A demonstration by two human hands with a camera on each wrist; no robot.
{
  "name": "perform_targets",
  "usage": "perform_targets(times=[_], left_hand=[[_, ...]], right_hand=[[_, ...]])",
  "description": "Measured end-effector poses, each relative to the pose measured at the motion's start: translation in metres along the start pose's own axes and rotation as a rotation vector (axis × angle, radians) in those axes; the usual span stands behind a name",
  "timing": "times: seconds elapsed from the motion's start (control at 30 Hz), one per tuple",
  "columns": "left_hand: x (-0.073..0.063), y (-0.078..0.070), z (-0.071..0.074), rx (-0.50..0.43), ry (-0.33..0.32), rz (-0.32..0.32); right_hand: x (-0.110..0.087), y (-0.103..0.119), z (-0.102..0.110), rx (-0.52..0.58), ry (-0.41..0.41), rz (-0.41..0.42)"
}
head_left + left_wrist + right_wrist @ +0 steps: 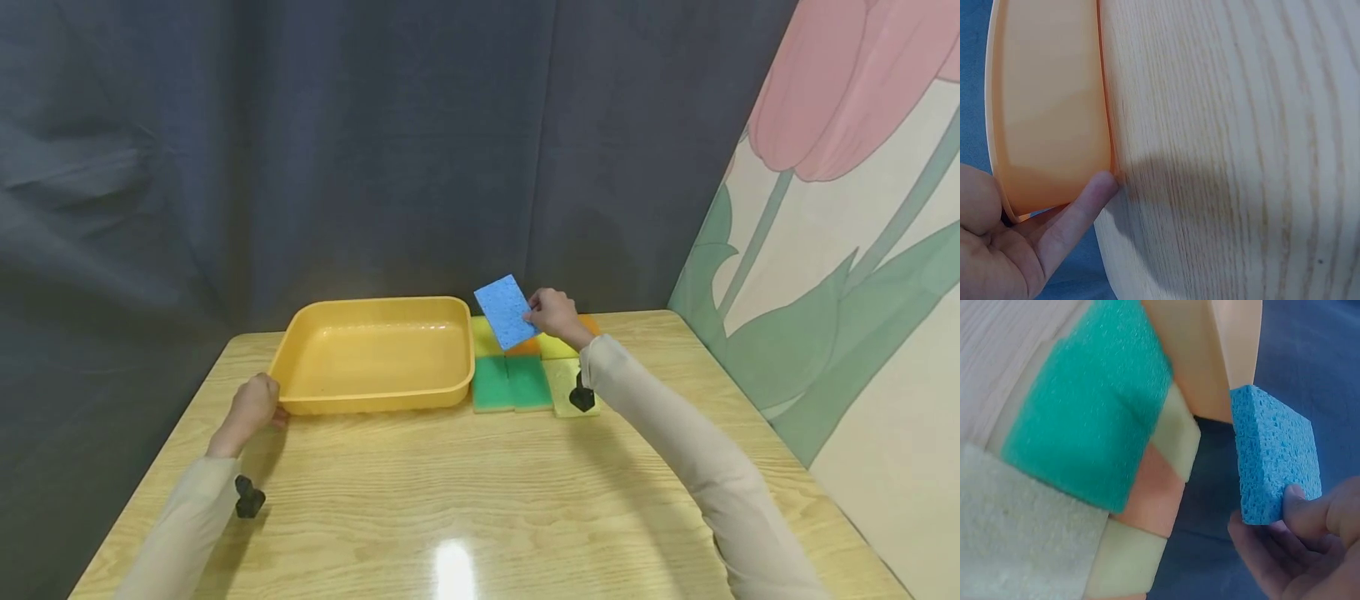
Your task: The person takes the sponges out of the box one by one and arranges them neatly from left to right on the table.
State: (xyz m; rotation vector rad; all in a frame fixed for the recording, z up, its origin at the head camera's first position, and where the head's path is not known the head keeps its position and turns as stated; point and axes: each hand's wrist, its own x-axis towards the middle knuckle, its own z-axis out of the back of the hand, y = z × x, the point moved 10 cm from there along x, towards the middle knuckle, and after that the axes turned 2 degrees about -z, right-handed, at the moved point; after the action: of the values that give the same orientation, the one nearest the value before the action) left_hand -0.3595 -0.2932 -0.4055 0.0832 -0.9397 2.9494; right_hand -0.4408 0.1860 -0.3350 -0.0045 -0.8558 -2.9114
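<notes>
A blue sponge, porous and rectangular, is pinched at its lower right corner by my right hand. It is raised above the back of several other sponges. In the right wrist view the thumb presses one face of the blue sponge with the fingers behind. My left hand grips the front left corner of a yellow plastic tray. The left wrist view shows the thumb at the tray's rim and a finger along the outer wall beside the tabletop. Nothing lies inside the tray.
Right of the tray, green sponges and a pale yellow sponge lie in the front row. Yellow and orange sponges form the row behind, partly hidden by the right hand. A dark curtain hangs behind the wooden table; a painted wall stands right.
</notes>
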Motion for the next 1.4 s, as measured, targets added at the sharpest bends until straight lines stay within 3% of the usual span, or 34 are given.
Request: perform_targets(times=[0.17,0.4,0.7,1.03,1.4], left_hand=[[0.0,0.003,-0.004,-0.063,0.026,0.024],[-0.001,0.004,-0.003,-0.048,0.02,0.014],[0.0,0.004,-0.001,-0.058,0.025,0.029],[0.001,0.004,-0.001,-0.067,0.034,0.045],[0.003,0.008,-0.005,-0.075,0.047,0.046]], right_hand=[[-0.003,-0.019,0.006,0.017,0.007,-0.006],[-0.01,-0.045,0.011,0.001,0.034,-0.046],[-0.016,-0.076,0.009,0.049,0.132,-0.085],[-0.035,-0.133,0.011,0.018,0.284,-0.19],[-0.054,-0.174,0.014,0.011,0.339,-0.261]])
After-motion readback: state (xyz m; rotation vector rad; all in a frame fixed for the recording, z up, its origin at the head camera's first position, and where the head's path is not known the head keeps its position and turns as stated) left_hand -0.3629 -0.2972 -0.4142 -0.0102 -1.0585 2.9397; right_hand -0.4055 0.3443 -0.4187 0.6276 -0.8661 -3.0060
